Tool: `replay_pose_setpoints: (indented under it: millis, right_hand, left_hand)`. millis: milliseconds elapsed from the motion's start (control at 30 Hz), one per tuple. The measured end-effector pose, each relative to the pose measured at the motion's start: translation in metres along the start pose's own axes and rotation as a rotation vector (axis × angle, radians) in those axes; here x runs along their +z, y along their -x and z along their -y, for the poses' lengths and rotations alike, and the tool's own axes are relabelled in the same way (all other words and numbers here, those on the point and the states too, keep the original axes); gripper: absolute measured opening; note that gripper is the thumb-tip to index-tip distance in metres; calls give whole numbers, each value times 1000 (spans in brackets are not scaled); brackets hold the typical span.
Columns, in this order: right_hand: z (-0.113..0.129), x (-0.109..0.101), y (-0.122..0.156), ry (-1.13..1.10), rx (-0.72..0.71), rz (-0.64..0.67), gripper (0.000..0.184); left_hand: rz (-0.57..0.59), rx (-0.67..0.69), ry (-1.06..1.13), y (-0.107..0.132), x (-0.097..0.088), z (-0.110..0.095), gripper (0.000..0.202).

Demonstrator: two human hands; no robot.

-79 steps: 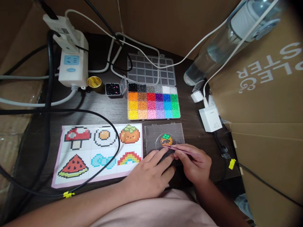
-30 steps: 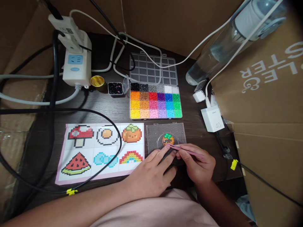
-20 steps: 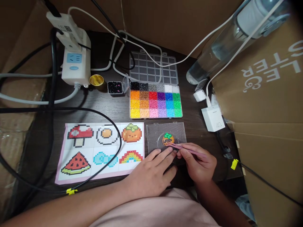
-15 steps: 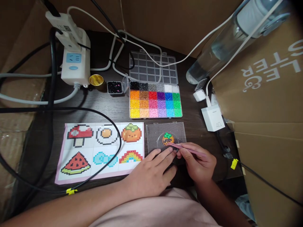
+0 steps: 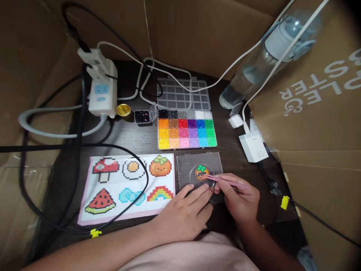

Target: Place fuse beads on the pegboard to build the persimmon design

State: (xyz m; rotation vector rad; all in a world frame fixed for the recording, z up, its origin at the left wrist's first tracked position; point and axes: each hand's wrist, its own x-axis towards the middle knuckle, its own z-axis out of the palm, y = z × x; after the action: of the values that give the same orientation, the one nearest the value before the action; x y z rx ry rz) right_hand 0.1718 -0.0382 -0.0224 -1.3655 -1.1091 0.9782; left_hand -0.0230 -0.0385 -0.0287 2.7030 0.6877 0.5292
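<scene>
Pink tweezers [image 5: 229, 182] are pinched in my right hand [image 5: 239, 197], their tips at the lower edge of a small round bead design. That bead design [image 5: 201, 172], orange with green on top and dark beads across it, sits on a clear pegboard [image 5: 184, 165]. Whether a bead is between the tips is too small to tell. My left hand [image 5: 187, 212] lies flat with fingers stretched over the front part of the pegboard, holding nothing. To its left a pattern sheet [image 5: 120, 188] shows a mushroom, an egg, an orange fruit, a watermelon, a bow and a rainbow.
Behind the pegboard stands a bead box [image 5: 187, 130] with many colours, its lid open. A small box of black beads [image 5: 141, 116] and a gold lid [image 5: 123, 110] are left of it. A power strip [image 5: 103, 90], cables, a water bottle [image 5: 248, 75] and a charger [image 5: 254, 146] surround the workspace.
The whole view has shifted, so things appear lower and slightly to the right. The tweezers' tips remain by the bead design, and my left hand stays flat on the pegboard.
</scene>
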Motion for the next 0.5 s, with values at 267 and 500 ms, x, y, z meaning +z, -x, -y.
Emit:
replay_pose_setpoints:
  millis: [267, 500]
  right_hand:
    - [-1, 0, -13, -325, 178, -64, 20]
    - [-9, -4, -5, -259, 169, -74, 40]
  left_hand:
    - [58, -22, -38, -5, -14, -7, 29]
    - [67, -52, -133, -6, -8, -15, 26]
